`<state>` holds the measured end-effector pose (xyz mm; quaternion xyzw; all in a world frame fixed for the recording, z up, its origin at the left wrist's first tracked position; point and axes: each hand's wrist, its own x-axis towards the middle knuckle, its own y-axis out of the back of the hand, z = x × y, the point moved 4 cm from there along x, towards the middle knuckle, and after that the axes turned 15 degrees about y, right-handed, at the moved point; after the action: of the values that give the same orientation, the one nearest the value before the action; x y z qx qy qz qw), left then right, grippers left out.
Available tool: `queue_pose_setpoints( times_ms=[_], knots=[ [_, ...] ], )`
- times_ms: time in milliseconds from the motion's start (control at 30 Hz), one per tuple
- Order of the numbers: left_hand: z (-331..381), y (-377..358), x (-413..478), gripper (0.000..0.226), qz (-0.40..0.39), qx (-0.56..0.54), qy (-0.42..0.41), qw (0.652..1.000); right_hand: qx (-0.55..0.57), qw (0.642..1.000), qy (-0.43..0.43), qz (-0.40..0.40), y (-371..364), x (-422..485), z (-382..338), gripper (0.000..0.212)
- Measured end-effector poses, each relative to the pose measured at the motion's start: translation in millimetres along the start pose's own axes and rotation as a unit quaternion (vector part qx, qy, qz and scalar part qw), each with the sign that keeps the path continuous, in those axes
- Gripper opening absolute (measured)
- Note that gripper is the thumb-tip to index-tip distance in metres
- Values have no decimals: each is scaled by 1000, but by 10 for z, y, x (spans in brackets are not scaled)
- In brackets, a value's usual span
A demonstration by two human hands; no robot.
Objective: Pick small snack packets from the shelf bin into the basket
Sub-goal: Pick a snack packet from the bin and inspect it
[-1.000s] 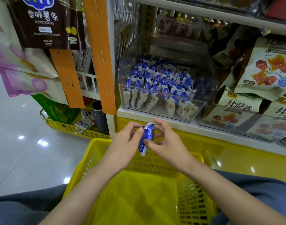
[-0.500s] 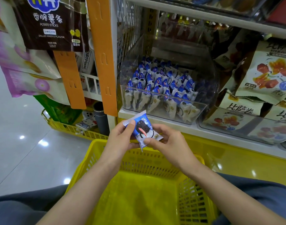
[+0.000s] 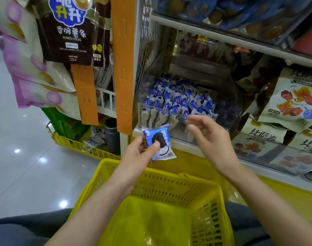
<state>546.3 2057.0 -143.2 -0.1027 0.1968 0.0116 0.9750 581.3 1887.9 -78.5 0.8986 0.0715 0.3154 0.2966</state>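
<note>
Packet position: one small blue-and-white snack packet, printed with a dark sandwich biscuit, was held above the far rim of the yellow basket. It lay at 12 o'clock from the basket interior and at 7 o'clock from the shelf bin. It was outside the basket.

Left hand: it pinched the packet, with the thumb on the printed face and the other fingers behind. The packet stood roughly upright, tilted slightly, with its lower corner toward 5 o'clock.

Right hand: it was at 3 o'clock from the packet and apart from it, fingers loosely spread and holding nothing. Its fingertips lay in front of the bin's clear front wall. Contact with that wall could not be determined.

Shelf bin: this clear container sat on the white shelf. Rows of matching packets stood in its left and centre. The darker content at its right was too blurred to identify.

Surroundings:
- An orange strip hung at 9 o'clock from the bin.
- A dark potato-sticks bag hung at 10 o'clock from the bin.
- Large snack bags occupied the shelf at 3 o'clock from the bin.
- A second yellow basket stood on the floor at 9 o'clock from the left hand.
- A dark cylinder stood upright just beside that second basket.
</note>
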Motion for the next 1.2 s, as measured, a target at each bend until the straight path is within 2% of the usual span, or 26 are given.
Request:
queue_pose_setpoints(
  times_ms=[100, 267, 400, 500, 567, 667, 733, 833, 900, 1033, 1100, 1200],
  knots=[
    [49, 3, 15, 19, 4, -3, -5, 1000, -96, 995, 5, 16, 189, 449, 151, 24],
    [129, 13, 10, 21, 7, 0, -16, 1000, -199, 967, -94, -127, 53, 920, 562, 21],
    [176, 67, 17, 27, 14, 11, -21, 1000, -232, 949, -90, -195, -32, 980, 654, 29],
    [205, 79, 2, 29, 14, 19, -25, 999, -275, 932, -83, -222, -60, 1015, 664, 18],
    [222, 85, -7, 26, 15, 20, -34, 999, -281, 933, -94, -206, -38, 1050, 642, 10],
    [240, 88, -10, 23, 14, 17, -43, 999, -261, 955, -102, -102, 104, 1082, 497, 8],
    [249, 84, -14, 28, 14, 2, -45, 999, -234, 971, -43, 7, 238, 1056, 261, 6],
    [277, 73, -36, 32, 23, -20, -52, 998, -99, 985, 52, 128, 367, 874, -131, 17],
    [305, 66, -68, 30, 24, -22, -64, 997, -44, 989, 51, 128, 330, 698, -268, 20],
    [342, 49, -164, 27, 7, -7, -89, 996, 50, 998, -32, 34, 58, 335, -304, 15],
    [348, 31, -207, 28, -1, 9, -102, 995, 102, 991, -91, 5, -53, 210, -273, 11],
    [328, 20, -247, 36, -3, 32, -110, 993, 195, 967, -160, 8, -171, 115, -265, 11]
  ],
)
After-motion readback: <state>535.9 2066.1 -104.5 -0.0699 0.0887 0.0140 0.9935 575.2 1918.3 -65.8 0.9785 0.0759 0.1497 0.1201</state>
